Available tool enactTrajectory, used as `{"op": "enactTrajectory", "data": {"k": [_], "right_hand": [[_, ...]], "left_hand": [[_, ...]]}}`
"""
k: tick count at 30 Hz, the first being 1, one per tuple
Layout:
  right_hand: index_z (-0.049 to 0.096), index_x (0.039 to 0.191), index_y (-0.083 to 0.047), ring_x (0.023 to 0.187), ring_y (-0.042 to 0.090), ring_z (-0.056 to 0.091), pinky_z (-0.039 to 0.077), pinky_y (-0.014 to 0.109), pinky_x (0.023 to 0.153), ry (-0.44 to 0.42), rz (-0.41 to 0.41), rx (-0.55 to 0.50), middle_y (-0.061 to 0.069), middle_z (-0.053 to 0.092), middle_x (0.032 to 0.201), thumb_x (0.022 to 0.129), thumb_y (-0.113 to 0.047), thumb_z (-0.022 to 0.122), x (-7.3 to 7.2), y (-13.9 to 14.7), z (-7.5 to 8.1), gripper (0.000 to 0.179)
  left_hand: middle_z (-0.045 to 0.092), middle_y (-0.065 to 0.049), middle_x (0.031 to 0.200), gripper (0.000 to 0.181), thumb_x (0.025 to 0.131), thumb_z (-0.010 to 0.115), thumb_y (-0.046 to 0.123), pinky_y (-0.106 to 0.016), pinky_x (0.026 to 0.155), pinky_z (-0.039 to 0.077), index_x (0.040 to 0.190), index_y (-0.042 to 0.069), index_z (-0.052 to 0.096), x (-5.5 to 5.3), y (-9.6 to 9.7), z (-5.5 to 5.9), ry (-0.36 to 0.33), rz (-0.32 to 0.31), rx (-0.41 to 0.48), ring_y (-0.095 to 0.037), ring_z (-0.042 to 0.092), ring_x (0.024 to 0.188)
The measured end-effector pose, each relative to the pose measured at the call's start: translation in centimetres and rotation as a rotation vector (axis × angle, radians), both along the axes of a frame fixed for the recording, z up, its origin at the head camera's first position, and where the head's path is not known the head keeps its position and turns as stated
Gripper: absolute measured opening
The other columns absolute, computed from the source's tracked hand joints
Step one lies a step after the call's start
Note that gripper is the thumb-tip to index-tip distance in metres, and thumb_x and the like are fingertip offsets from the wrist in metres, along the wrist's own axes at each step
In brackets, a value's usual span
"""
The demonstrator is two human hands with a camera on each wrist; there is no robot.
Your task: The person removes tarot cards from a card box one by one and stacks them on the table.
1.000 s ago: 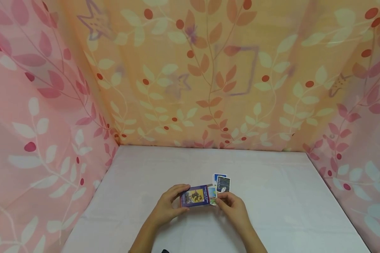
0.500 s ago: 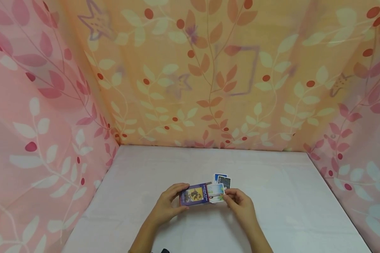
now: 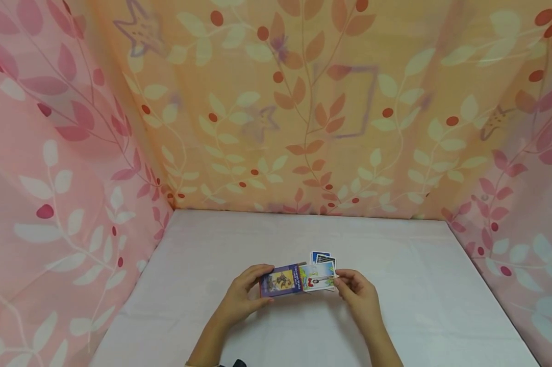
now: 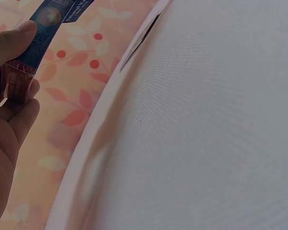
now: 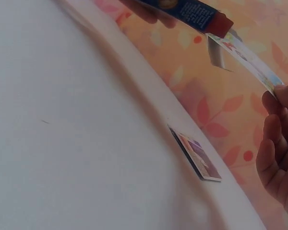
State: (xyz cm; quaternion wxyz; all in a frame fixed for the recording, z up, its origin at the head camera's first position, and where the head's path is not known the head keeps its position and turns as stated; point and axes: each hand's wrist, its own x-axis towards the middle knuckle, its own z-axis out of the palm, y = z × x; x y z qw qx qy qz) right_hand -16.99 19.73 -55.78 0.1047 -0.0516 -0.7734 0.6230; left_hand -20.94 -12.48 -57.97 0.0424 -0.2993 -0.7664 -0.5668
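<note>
My left hand (image 3: 243, 294) grips a purple tarot card box (image 3: 280, 281) by its left end, thumb on the near side and fingers on the far side. The box lies on its side in the air, mouth to the right. A picture card (image 3: 319, 277) sticks out of that mouth, its left end right at the opening. My right hand (image 3: 359, 298) pinches the card's right end between thumb and forefinger. The right wrist view shows the card (image 5: 252, 62) stretched between the box (image 5: 197, 14) and my fingertips, with a loose box flap (image 5: 215, 52) hanging below.
A few cards (image 3: 321, 254) lie on the white table (image 3: 404, 285) behind the held card, partly hidden by it. In the right wrist view they form a low stack (image 5: 197, 155). A floral curtain (image 3: 257, 153) surrounds the table at the back and sides.
My right hand has moved to the right, drawing the card much farther out of the box. The left hand and box have stayed nearly still.
</note>
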Motion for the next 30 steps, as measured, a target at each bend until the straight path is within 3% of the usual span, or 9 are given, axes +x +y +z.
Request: {"op": "enactTrajectory", "data": {"k": [9, 21, 30], "right_hand": [[0.072, 0.113, -0.007, 0.071, 0.013, 0.06, 0.056, 0.021, 0.061, 0.008, -0.06, -0.035, 0.009, 0.069, 0.093, 0.094, -0.014, 0.074, 0.0, 1.1, 0.3, 0.02], [0.073, 0.113, -0.01, 0.071, 0.013, 0.06, 0.056, 0.023, 0.06, 0.01, -0.136, -0.004, 0.005, 0.07, 0.093, 0.096, -0.018, 0.073, -0.1, 2.0, 0.3, 0.019], [0.073, 0.113, -0.009, 0.072, 0.013, 0.06, 0.056, 0.021, 0.06, 0.013, -0.166, -0.012, 0.004, 0.068, 0.092, 0.097, -0.018, 0.072, -0.2, 2.4, 0.5, 0.018]], "left_hand": [[0.055, 0.003, 0.147, 0.073, 0.077, 0.089, 0.01, -0.03, 0.113, 0.046, 0.144, 0.012, 0.058, -0.1, -0.2, -0.1, -0.029, -0.025, 0.011, -0.023, 0.05, 0.14], [0.056, -0.003, 0.145, 0.076, 0.073, 0.088, -0.005, -0.031, 0.114, 0.046, 0.142, 0.011, 0.059, 0.1, 0.1, 0.2, -0.044, 0.023, 0.001, -0.028, 0.051, 0.139], [0.055, 0.0, 0.146, 0.076, 0.075, 0.089, 0.002, -0.026, 0.113, 0.045, 0.142, 0.017, 0.059, 0.1, -0.2, 0.2, -0.054, -0.002, 0.025, -0.024, 0.051, 0.139]]}}
